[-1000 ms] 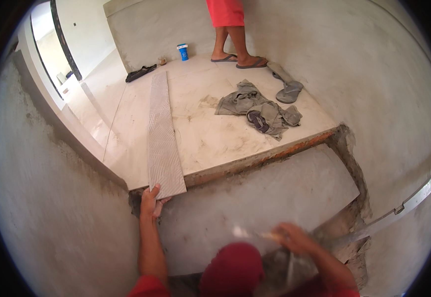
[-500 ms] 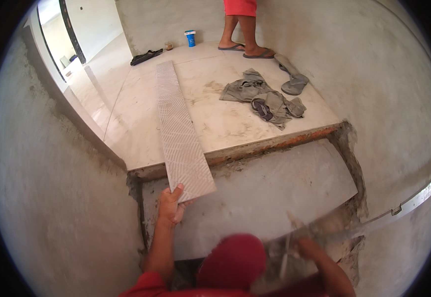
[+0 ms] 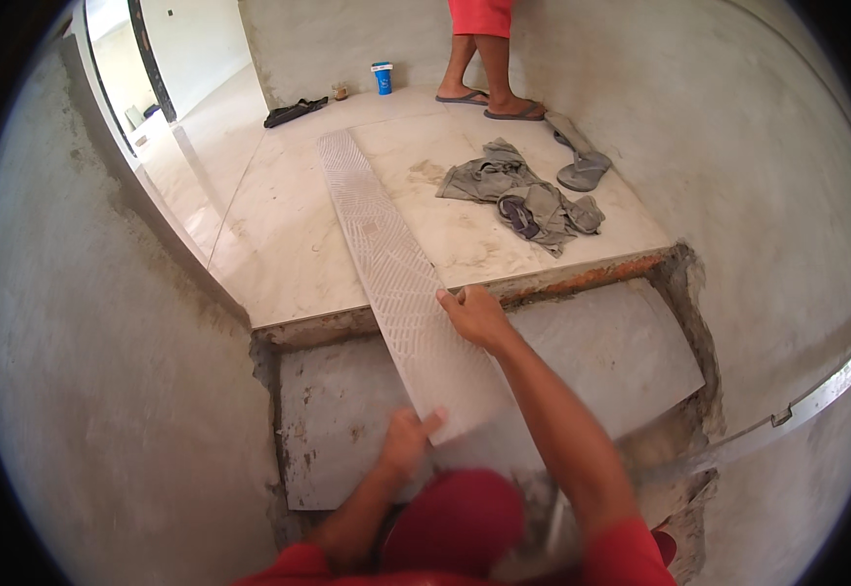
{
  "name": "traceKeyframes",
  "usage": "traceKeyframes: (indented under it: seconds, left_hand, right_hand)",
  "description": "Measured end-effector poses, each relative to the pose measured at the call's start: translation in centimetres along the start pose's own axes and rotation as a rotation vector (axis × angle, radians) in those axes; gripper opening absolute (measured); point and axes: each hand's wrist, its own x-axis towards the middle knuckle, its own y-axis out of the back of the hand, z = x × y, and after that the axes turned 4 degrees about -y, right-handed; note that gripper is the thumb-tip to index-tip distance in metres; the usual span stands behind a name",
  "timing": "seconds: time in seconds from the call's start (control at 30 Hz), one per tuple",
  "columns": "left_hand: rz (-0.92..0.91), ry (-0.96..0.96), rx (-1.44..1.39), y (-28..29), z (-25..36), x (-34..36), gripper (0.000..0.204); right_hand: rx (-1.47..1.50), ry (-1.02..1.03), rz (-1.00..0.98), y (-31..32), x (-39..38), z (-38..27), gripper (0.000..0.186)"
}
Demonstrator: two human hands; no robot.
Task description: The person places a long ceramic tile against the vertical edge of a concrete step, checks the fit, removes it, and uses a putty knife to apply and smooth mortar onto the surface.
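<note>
A long, narrow tile strip (image 3: 391,264), its ribbed face up, reaches from the upper floor out over the step. My left hand (image 3: 408,444), a little blurred, pinches its near left corner, thumb on top and fingers underneath. Partway up the right edge my right hand (image 3: 474,314) also grips the strip, with its thumb on the edge and the other fingers partly hidden. Beneath both hands lies a grey slab (image 3: 338,430) that forms the step. The strip's far end rests on the pale tiled floor (image 3: 279,264).
Rough plaster walls (image 3: 84,342) close in on both sides. Crumpled grey cloth (image 3: 533,200), a flip-flop (image 3: 584,172), a blue cup (image 3: 382,78) and a dark cloth (image 3: 296,111) lie on the upper floor. Another person's legs (image 3: 494,73) stand at the back. Broken edging (image 3: 684,278) borders the slab.
My right hand has come up from the lower right and taken hold of the strip's right edge. The strip's near end has swung right and toward me, with my left hand still on it.
</note>
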Motion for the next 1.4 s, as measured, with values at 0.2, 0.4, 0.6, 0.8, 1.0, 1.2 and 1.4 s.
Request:
traceKeyframes:
  seconds: [0.2,0.4,0.6,0.8,1.0,1.2,1.4]
  left_hand:
    - [-0.357,0.132,0.336,2.5,-3.7,1.7,0.044]
    - [-0.387,0.013,0.007,8.0,-0.8,7.7,0.087]
    - [-0.269,-0.052,-0.214,1.1,6.1,12.6,0.106]
    - [-0.176,-0.227,-0.635,-0.7,6.6,16.2,0.104]
    - [-0.259,-0.326,-0.693,-2.0,3.6,19.6,0.092]
    - [-0.379,-0.284,-0.766,-6.4,0.0,21.2,0.055]
    - [-0.788,-0.341,-0.973,-8.0,3.6,22.8,0.026]
  right_hand:
    - [-0.060,-0.091,0.225,-2.3,0.8,2.6,0.055]
    - [-0.153,-0.113,0.167,-0.6,-2.8,4.5,0.058]
    - [-0.243,0.012,0.217,3.1,-7.7,11.4,0.058]
    - [-0.242,-0.007,0.136,6.3,-15.5,14.5,0.058]
    - [-0.179,-0.184,0.075,7.8,-23.0,13.3,0.060]
    - [-0.125,-0.119,0.046,10.0,-29.6,15.3,0.060]
    - [0.051,-0.135,-0.050,11.0,-31.9,16.5,0.068]
